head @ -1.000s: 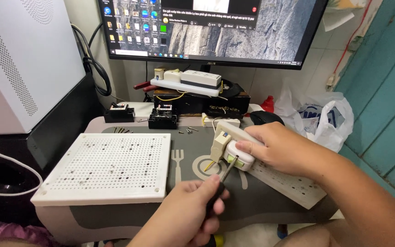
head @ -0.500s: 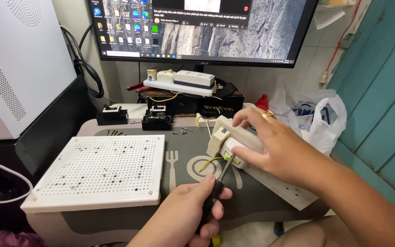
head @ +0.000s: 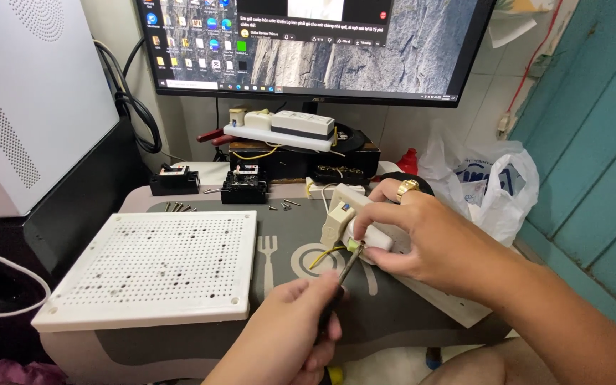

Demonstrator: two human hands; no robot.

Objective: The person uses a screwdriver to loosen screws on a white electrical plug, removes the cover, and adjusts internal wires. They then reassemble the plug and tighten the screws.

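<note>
My right hand (head: 422,239) grips a white electrical fitting (head: 368,241) mounted on a white perforated board (head: 458,303), next to a cream switch block (head: 338,217). A yellow wire (head: 322,254) curls out from under the fitting. My left hand (head: 290,339) holds a screwdriver (head: 344,274) with a dark handle, its tip set against the lower left side of the fitting. Both hands hover over the grey tray table (head: 279,285) with a fork and plate print.
A larger white perforated board (head: 155,267) lies on the left of the table. Loose screws (head: 180,207) and two black components (head: 244,189) sit at the back edge. Behind stand a monitor (head: 308,43), a white computer case (head: 16,100) and a plastic bag (head: 490,189).
The view has shifted slightly closer. My right hand stays on the fitting, and the screwdriver tip remains at its lower left side with little movement.
</note>
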